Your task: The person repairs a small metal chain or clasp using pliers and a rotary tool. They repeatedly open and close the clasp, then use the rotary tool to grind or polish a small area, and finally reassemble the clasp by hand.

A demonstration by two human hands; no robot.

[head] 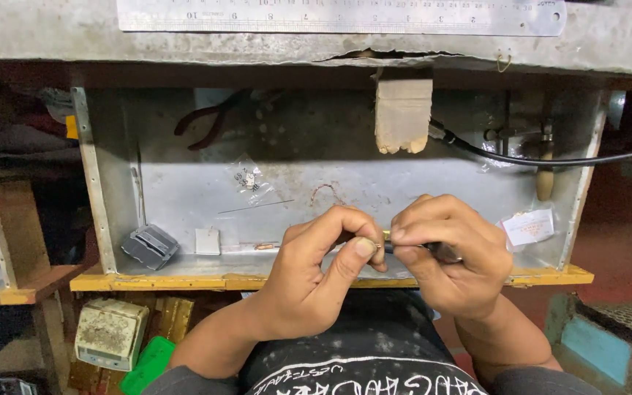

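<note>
We see our two bare forearms ending in grey pushed-up sleeves point(184, 382), and a dark, paint-flecked shirt point(360, 351) with white printed lettering across it.

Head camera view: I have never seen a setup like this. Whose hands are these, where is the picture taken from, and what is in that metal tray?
There is only one picture, taken by a camera on the person's head, looking down at their own bare hands. No machine is involved. The left hand and right hand meet fingertip to fingertip, pinching something small and thin; what it is cannot be told. Under them is a shallow metal drawer beneath a workbench. It holds red-handled pliers, a small clear bag, a grey ribbed block and a white paper tag. A steel ruler lies on the bench top.
</note>
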